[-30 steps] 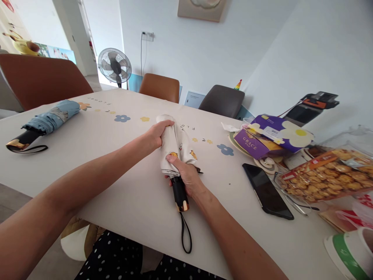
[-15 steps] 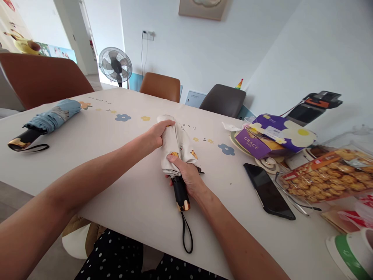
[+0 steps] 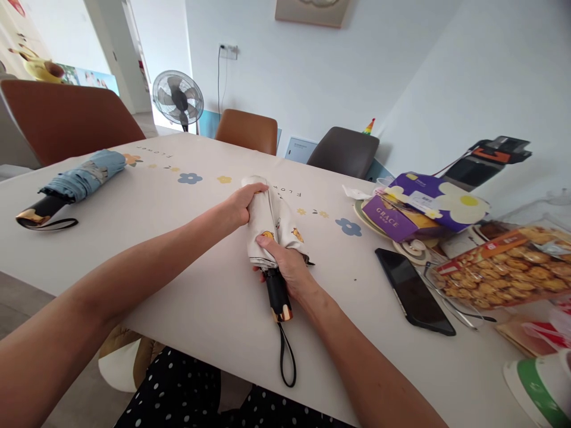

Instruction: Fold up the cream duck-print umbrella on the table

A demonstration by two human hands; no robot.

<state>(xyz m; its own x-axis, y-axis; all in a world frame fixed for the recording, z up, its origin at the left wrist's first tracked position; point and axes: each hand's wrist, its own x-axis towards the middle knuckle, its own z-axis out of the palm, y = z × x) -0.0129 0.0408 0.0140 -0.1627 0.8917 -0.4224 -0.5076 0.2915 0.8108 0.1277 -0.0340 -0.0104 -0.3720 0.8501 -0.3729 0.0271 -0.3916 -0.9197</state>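
A folded white umbrella [image 3: 263,220] with small yellow and orange prints lies over the middle of the table, its black and gold handle [image 3: 277,294] and wrist loop pointing toward me. My left hand [image 3: 244,203] grips its far part from the left, thumb across the top. Lower down, my right hand [image 3: 285,261] is wrapped round the cloth just above the handle, thumb on top and fingertips showing beneath. A loose flap of fabric bulges out on the right side. To the far left rests a second umbrella [image 3: 89,175], light blue and folded, with a similar handle.
On the right are a black phone [image 3: 414,291], a purple tissue box [image 3: 401,208], eyeglasses [image 3: 455,309], a clear tub of cookies [image 3: 508,270] and a white-and-green roll-shaped item [image 3: 539,386]. Chairs [image 3: 247,131] and a fan [image 3: 178,98] stand beyond the printed tablecloth [image 3: 178,249].
Both hands keep the same hold on the white umbrella. The view has shifted very slightly; nothing else has visibly moved.
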